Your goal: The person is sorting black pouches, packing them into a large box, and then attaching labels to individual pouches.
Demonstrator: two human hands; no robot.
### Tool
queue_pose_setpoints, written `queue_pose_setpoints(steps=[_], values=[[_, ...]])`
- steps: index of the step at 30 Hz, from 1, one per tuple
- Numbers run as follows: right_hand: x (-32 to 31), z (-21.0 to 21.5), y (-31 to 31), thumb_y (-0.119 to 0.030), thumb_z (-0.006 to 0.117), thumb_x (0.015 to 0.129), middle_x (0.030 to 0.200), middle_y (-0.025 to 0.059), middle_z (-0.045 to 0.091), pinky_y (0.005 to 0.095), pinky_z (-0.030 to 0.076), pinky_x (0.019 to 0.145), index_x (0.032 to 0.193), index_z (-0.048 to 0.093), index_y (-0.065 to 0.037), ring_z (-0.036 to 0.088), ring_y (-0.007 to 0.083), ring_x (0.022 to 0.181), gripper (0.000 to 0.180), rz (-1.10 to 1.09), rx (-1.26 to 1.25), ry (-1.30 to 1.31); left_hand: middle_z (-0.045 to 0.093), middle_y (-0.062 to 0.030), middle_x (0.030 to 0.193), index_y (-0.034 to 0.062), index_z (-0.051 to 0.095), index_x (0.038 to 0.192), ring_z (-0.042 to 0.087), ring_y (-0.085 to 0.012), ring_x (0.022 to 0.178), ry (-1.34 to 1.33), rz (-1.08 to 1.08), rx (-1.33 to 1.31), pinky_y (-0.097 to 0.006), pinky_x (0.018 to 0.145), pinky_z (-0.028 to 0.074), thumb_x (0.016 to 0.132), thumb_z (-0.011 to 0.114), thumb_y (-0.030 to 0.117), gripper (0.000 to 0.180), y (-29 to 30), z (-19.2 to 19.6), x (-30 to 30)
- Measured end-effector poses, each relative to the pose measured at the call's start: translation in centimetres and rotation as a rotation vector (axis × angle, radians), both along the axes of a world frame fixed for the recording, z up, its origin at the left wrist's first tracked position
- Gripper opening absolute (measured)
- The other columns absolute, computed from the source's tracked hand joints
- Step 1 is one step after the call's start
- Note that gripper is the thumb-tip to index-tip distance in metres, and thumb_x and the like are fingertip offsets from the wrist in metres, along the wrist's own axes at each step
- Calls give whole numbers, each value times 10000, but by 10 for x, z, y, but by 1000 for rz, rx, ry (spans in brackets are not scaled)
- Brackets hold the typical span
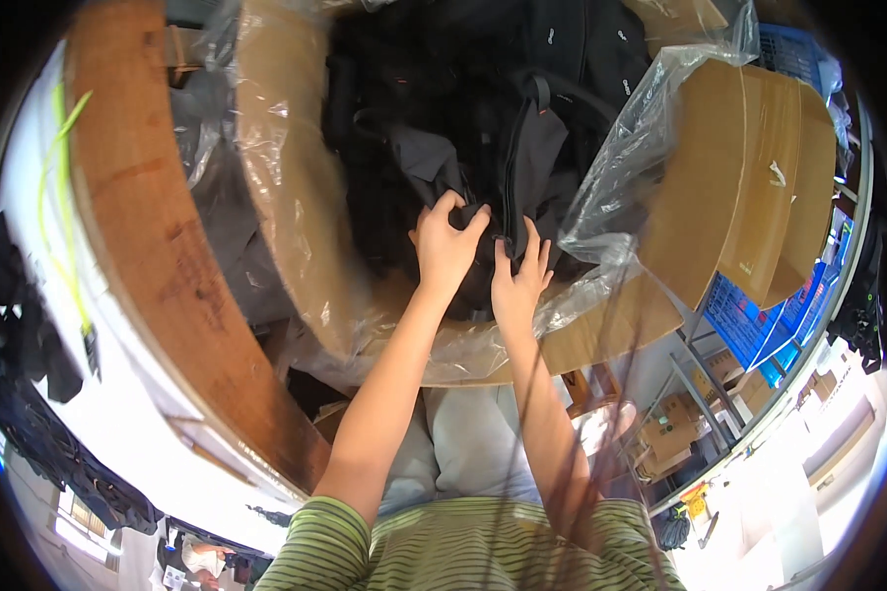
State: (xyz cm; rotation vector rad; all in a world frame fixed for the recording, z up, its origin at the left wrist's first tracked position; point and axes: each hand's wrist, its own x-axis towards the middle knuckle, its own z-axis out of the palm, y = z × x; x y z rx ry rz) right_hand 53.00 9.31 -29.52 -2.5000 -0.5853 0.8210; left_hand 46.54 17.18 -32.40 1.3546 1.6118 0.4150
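Two bare hands grip a black backpack inside a plastic-lined cardboard box.

Nearest, the striped green sleeves give way to bare forearms reaching up the picture. The left hand (445,248) pinches a fold of the black backpack (522,148), thumb and fingers closed on the soft matte fabric; the right hand (518,279) lies just beside it with fingers spread and pressed on the same cloth near a zip line. The backpack lies in the cardboard box (729,187), its long axis running away from the person, straps toward the far end. Crinkled clear plastic liner (616,148) drapes over the box's stiff brown walls. Left, a curved wooden desk (158,246) edge.
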Motion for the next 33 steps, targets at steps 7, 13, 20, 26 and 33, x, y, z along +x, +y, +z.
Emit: queue_pose_setpoints(steps=[7,13,20,26,33], values=[[-8,69,25,-43,523,839,1246,119,538,397,300,1057,1261,469,-28,498,292,1173,425,17,409,177,612,-108,815,43,590,824,539,-301,852,-141,-33,54,-432,803,363,736,721,302,303,18,81,-11],[-25,179,32,27,503,788,1229,159,511,327,359,984,1267,473,-10,494,268,1152,481,58,755,195,602,-134,764,10,602,797,533,-316,785,-272,23,238,-390,759,386,705,758,236,289,28,216,-37],[-123,351,9,-77,528,800,1255,168,445,332,372,956,1299,423,0,460,262,1153,516,436,878,315,614,-147,784,5,653,831,525,-292,811,-378,363,517,-365,773,375,681,779,358,404,-37,385,-162],[-283,393,-34,-38,514,796,1281,166,431,320,408,938,1318,401,11,492,259,1130,536,1068,976,732,622,-149,794,32,634,846,562,-306,824,-47,894,718,-371,785,395,681,783,307,354,-152,451,-328],[-478,411,-125,-12,567,696,1272,179,473,480,267,1064,1270,498,-131,331,434,1275,590,1902,987,639,598,-84,755,-6,578,834,538,-143,735,21,1656,832,-280,702,436,717,705,197,266,-305,416,-485]])
